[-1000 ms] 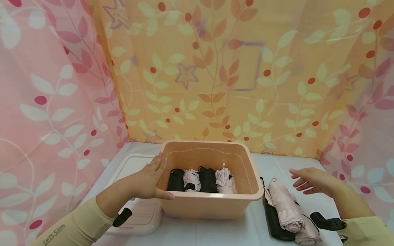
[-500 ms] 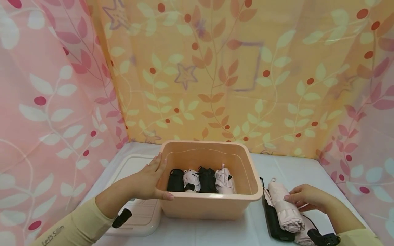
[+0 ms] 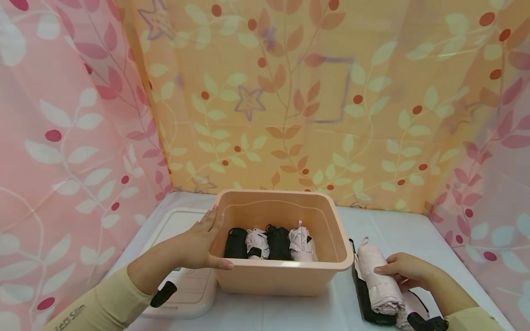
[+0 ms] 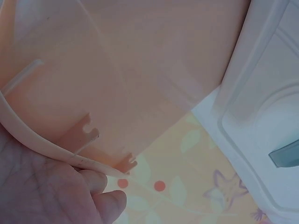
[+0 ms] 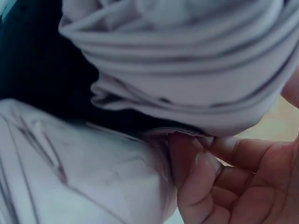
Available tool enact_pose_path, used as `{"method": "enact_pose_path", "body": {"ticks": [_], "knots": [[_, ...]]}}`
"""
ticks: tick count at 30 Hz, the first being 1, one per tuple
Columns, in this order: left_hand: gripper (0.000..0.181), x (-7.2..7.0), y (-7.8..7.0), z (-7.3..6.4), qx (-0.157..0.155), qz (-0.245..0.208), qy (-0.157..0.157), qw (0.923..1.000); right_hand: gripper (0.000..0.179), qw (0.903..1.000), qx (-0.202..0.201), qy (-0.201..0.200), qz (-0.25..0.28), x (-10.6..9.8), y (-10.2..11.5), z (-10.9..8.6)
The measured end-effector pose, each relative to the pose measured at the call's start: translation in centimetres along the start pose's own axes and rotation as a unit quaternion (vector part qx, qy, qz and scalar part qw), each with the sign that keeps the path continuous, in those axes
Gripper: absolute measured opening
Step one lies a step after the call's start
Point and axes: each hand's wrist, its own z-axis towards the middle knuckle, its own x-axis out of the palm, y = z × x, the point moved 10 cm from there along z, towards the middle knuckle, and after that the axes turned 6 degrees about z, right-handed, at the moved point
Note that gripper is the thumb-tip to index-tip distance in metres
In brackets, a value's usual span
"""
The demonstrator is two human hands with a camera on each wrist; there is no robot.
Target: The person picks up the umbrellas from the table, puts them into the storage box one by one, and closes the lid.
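My left hand [image 3: 192, 243] rests on the left rim of a peach plastic box [image 3: 277, 279], thumb over the front edge and fingers stretched along the side. Inside the box stand several folded umbrellas, black and pale pink by turns, such as a black one [image 3: 279, 242] and a pale pink one [image 3: 301, 244]. At the right, my right hand [image 3: 414, 271] grips a rolled pale pink umbrella [image 3: 378, 276], thumb on top and fingers tucked under its side. Beneath and beside it lie a black umbrella [image 3: 363, 296] and a second pale pink umbrella [image 5: 88, 172].
A whitish box lid [image 3: 188, 294] with a grey-green latch [image 4: 287, 154] lies left of the box, partly under my left arm. White cloth [image 3: 314, 315] covers the table. Patterned curtains [image 3: 265, 115] close off the back and both sides.
My right hand has come down and left onto the upper pale pink umbrella and taken hold of it. That umbrella has shifted slightly left. My left hand stays on the rim.
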Motion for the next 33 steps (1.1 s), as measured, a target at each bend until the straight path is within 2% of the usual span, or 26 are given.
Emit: {"method": "enact_pose_path", "body": {"ticks": [5,12,19,21,26,33], "knots": [[0.125,0.0,0.1,0.1,0.001,0.001,-0.003,1.0000,0.037,0.9998,0.006,-0.001,0.020,0.3,0.0,-0.1],[0.125,0.0,0.0,0.0,-0.002,-0.001,-0.002,1.0000,0.040,0.9989,0.028,-0.036,0.006,0.3,0.2,-0.3],[0.125,0.0,0.0,0.0,-0.001,0.005,-0.004,1.0000,0.034,0.9996,-0.025,0.005,0.009,1.0,1.2,0.3],[0.125,-0.1,-0.1,0.0,0.002,0.002,-0.005,1.0000,0.034,0.9994,-0.031,0.003,0.013,1.1,1.5,0.5],[0.124,-0.3,-0.3,-0.2,0.006,-0.005,-0.003,1.0000,0.033,0.9994,-0.030,-0.009,0.016,1.3,1.7,0.7],[0.124,-0.3,-0.3,-0.2,0.005,-0.003,-0.001,1.0000,0.036,0.9981,0.010,-0.061,-0.003,1.0,1.4,0.5]]}}
